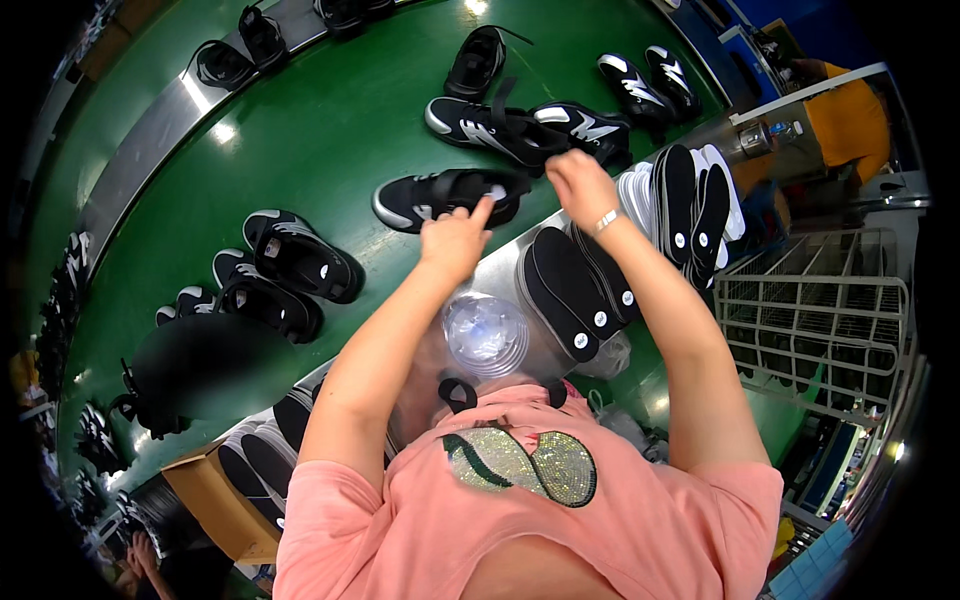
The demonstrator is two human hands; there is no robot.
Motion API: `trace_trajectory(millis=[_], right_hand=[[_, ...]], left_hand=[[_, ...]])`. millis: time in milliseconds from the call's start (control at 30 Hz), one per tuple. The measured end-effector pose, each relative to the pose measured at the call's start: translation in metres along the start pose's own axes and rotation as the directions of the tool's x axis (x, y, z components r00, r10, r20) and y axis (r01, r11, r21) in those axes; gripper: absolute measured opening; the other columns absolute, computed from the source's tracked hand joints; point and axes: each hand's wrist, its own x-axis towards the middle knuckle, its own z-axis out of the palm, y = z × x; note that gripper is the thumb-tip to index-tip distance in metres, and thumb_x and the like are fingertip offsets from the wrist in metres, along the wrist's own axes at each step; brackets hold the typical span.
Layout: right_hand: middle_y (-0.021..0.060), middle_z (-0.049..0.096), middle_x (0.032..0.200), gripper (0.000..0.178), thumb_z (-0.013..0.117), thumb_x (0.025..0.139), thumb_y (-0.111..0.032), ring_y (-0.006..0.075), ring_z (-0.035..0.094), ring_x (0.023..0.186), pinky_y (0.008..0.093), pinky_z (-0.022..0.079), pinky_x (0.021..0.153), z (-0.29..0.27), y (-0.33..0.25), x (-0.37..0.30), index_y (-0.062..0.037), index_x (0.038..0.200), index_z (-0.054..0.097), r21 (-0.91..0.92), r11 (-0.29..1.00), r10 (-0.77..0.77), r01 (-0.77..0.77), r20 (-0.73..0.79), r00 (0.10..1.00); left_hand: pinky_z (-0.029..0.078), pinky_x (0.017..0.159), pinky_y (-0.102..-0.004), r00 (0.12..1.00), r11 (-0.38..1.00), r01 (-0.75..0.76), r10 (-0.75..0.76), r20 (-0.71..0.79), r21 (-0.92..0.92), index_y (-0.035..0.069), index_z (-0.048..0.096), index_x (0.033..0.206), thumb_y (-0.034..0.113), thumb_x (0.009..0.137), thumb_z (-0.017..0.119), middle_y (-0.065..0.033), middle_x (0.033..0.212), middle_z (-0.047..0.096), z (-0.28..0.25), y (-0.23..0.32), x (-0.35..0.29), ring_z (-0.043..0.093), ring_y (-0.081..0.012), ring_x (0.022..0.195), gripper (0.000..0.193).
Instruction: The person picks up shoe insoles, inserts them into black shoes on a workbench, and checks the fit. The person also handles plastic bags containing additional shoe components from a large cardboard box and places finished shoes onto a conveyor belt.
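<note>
A black shoe with a silver toe point(440, 197) lies on the green work surface, its toe to the left. My left hand point(455, 240) reaches over its near side, index finger stretched to the white spot in the shoe's opening, the other fingers loosely bent. My right hand point(582, 188) is just right of it, fingers bent together and slightly blurred beside the heel of a second black shoe point(480, 125). Whether anything is in those fingers is hidden. Below my hands, black insoles point(560, 290) with round white stickers lie on a metal ledge.
More shoes stand behind point(475, 60), at the right back point(650, 85) and at left point(300, 255). Stacked insoles point(690, 215) are right of my forearm, a clear plastic cup point(485, 335) before me. A wire rack point(815, 320) and another person's orange sleeve point(850, 120) are at right.
</note>
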Motion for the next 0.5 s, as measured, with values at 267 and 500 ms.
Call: trace_trajectory(millis=[267,500], right_hand=[[0.0085,0.048,0.097,0.013,0.051,0.074,-0.015,0.0266,0.053,0.083,0.0366,0.048,0.064,0.035,-0.002,0.035,-0.0134,0.078,0.064,-0.361,0.926,0.171,-0.111,0.141,0.975],[0.0110,0.047,0.104,0.023,0.062,0.068,-0.024,0.0271,0.055,0.086,0.0396,0.045,0.073,0.009,-0.043,-0.010,-0.0092,0.085,0.061,-0.072,0.997,0.011,0.007,0.253,0.967]], left_hand=[[0.045,0.067,-0.0392,0.882,0.696,0.291,-0.461,-0.097,-0.657,0.003,0.046,0.104,0.031,0.076,0.058,-0.0161,0.092,0.056,0.000,-0.036,-0.036,0.056,-0.0295,0.084,0.041],[0.028,0.090,-0.0466,0.796,0.857,0.387,-0.496,-0.346,-0.339,0.002,0.033,0.119,0.030,0.060,0.072,-0.0204,0.112,0.042,0.016,-0.038,-0.011,0.038,-0.0367,0.105,0.076]])
